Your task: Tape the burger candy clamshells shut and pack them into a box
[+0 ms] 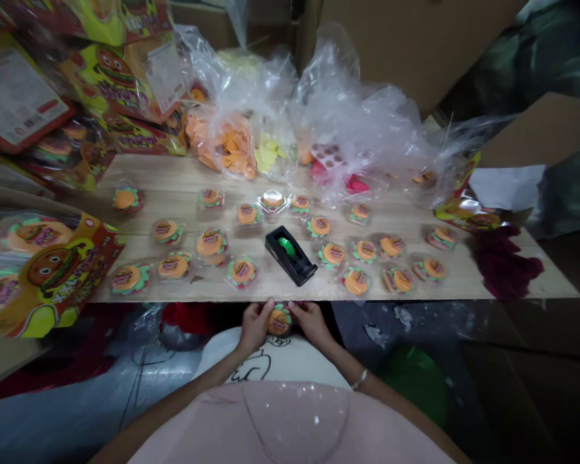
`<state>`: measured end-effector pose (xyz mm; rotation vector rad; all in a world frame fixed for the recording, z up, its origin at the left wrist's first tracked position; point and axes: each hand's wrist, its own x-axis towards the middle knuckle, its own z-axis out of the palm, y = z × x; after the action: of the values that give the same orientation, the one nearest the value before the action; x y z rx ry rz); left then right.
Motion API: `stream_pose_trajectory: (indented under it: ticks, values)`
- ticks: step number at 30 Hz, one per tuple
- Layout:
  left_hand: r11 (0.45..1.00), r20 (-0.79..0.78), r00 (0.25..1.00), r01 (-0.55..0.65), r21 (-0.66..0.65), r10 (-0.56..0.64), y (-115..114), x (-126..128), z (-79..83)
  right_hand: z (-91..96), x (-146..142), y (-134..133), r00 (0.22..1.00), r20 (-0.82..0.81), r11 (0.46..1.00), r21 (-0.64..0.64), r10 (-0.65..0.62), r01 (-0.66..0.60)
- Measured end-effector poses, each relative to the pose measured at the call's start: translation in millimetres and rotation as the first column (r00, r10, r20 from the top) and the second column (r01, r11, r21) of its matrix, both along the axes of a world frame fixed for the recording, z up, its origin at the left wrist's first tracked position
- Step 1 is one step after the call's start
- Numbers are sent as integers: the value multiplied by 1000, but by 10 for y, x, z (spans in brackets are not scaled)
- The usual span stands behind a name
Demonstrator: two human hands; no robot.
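Pink cloth [294, 428] is closest. The left hand [255, 324] and right hand [313, 323] pinch a toy burger [279, 321] by the tabletop's [169, 183] near edge; a loose grip could let it fall.

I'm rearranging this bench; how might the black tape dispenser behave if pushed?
The tape dispenser looks rigid, given its crisp edges. Sitting low on the tabletop, it would probably slide before tipping. Its round green tape roll might turn.

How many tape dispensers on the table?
1: the black tape dispenser, on the table just beyond the small burger held by the left hand and right hand. The plastic bags may hide others.
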<state>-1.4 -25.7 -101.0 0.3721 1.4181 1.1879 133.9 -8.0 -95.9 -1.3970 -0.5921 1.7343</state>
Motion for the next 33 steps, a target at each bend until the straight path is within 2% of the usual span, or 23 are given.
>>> stream_pose_trajectory:
  ticks: [7,13,16,26,33]
  values:
    - [1000,-15,1000,-20,22,21,15,44,49,76,-114,12,999,5,999,2,38,-38]
    - [1000,70,998,-6,-8,6,21,47,132,202,-219,17,997,-61,999,-23,-44,42]
    - [1000,103,994,21,-15,-19,24,25,163,223,-251,19,996,-32,996,-38,-86,84]
    - [995,4,997,77,-71,-77,57,-50,14,188,-288,31,995,80,996,-50,-65,70]
    - [990,-17,993,117,-77,-118,90,-82,15,194,-313,39,992,87,994,-60,-89,95]
